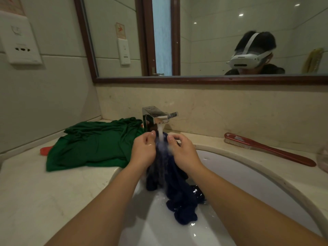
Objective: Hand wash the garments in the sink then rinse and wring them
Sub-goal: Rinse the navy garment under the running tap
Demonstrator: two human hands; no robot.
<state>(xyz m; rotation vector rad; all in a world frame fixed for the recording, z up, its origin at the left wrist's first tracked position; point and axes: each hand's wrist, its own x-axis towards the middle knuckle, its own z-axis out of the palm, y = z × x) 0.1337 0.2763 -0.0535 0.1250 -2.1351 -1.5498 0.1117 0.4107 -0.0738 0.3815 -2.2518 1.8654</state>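
The soaked navy-blue cloth garment (177, 183) hangs vertically under the chrome faucet's (154, 118) stream, its lower end bunched in the white ceramic sink (248, 174). The left hand (142, 151) and right hand (182, 153) pinch its top with curled fingers. A crumpled green garment (92, 144) and a red brush (266, 150) lie on the beige marble counter (44, 192) below a wood-framed mirror (213, 41).

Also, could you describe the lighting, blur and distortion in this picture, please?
Head view: dim, ceiling spots glint in the wood-framed mirror; wide-angle distortion bows the white sink rim; the water stream blurs over the dark blue garment gripped by left hand and right hand.
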